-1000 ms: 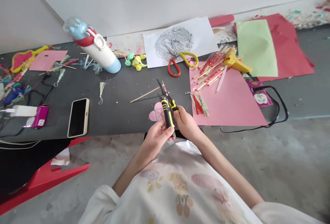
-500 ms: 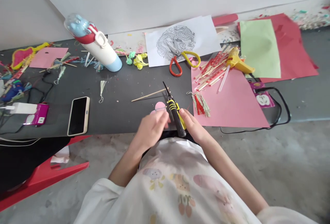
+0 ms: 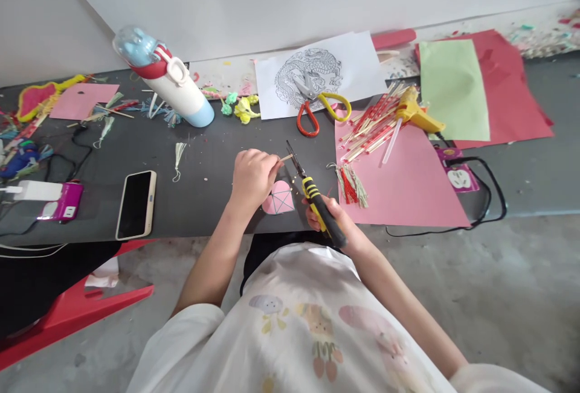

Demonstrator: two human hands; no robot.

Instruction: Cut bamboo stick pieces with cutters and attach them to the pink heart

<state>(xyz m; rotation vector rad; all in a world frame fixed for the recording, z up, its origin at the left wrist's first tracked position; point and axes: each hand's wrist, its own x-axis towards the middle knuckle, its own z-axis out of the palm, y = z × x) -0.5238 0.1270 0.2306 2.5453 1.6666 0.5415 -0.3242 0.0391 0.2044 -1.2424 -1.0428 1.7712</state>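
Your left hand point(image 3: 252, 177) pinches the thin stick point(image 3: 286, 157), so its end sits at the blades. Your right hand point(image 3: 344, 225) is wrapped tight around the cutters point(image 3: 317, 203).

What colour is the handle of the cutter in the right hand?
The cutter handle is black and yellow; head view.

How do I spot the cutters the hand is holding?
Look at the black table, near its front edge. The right hand grips the cutters there. Their handle is straight, black and yellow; the scissors behind have red and yellow loops.
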